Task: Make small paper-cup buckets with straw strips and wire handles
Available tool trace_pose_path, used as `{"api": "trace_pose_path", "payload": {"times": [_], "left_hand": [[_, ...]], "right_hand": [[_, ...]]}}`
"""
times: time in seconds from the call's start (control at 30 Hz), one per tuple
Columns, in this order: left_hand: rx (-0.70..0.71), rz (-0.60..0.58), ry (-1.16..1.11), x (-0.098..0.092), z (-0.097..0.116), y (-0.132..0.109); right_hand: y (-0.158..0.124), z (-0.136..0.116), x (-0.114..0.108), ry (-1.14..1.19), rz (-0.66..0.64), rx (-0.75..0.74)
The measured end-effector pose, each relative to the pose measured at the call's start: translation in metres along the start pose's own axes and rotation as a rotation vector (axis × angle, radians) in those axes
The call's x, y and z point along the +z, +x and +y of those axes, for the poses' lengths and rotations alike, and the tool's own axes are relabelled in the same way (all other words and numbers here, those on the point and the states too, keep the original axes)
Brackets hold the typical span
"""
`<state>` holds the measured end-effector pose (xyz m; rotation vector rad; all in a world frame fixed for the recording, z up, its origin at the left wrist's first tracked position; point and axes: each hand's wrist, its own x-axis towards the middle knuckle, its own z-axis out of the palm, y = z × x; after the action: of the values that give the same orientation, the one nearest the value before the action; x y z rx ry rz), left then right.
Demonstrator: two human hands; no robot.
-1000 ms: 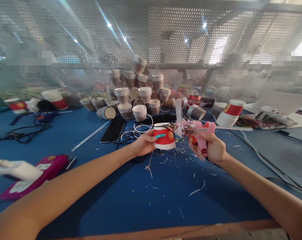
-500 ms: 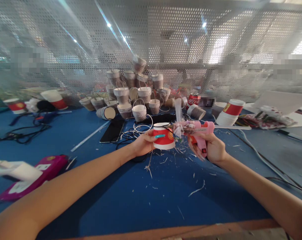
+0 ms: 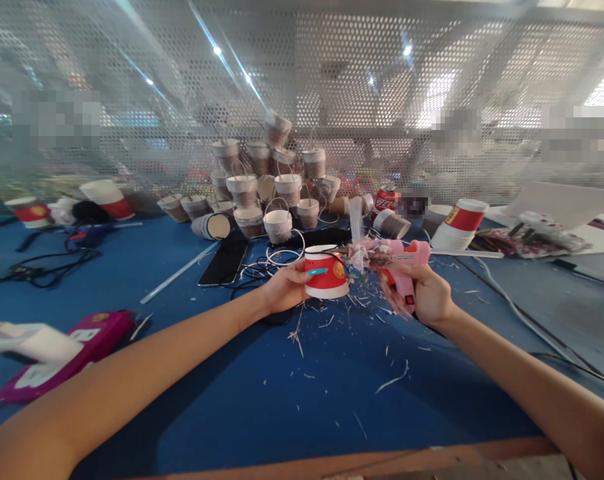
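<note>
My left hand (image 3: 286,288) grips a red and white paper cup (image 3: 326,281) by its side, thumb across the front. The cup stands upright with its mouth up, above the blue table (image 3: 262,413). In my right hand (image 3: 427,293) is a pink hot glue gun (image 3: 405,263), held by its handle. Its nozzle points left and lies at the cup's rim; whether it touches the cup I cannot tell. Whitish strands of glue cling to the front of the gun. A dark cord runs near the cup's rim.
Several small buckets with wire handles (image 3: 278,225) are piled at the back. A phone (image 3: 223,262) lies left of the cup, a purple power strip (image 3: 72,357) farther left. At the right are stacked paper cups (image 3: 459,227), a Coca-Cola can (image 3: 386,199) and cables. White scraps litter the table.
The cup and glue gun hold almost the same position. The nozzle has shifted very slightly along the cup's rim, and the view has drifted a little.
</note>
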<state>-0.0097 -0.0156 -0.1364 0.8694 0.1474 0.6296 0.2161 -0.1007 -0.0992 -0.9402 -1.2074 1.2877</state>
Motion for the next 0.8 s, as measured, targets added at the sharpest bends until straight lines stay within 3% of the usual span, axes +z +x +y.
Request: {"api": "trace_pose_path", "payload": {"times": [0.8], "left_hand": [[-0.008,0.032,-0.001,0.0,0.0018,-0.0018]], "right_hand": [[0.0042,-0.0016,-0.0042,0.017,0.0,-0.005]]}}
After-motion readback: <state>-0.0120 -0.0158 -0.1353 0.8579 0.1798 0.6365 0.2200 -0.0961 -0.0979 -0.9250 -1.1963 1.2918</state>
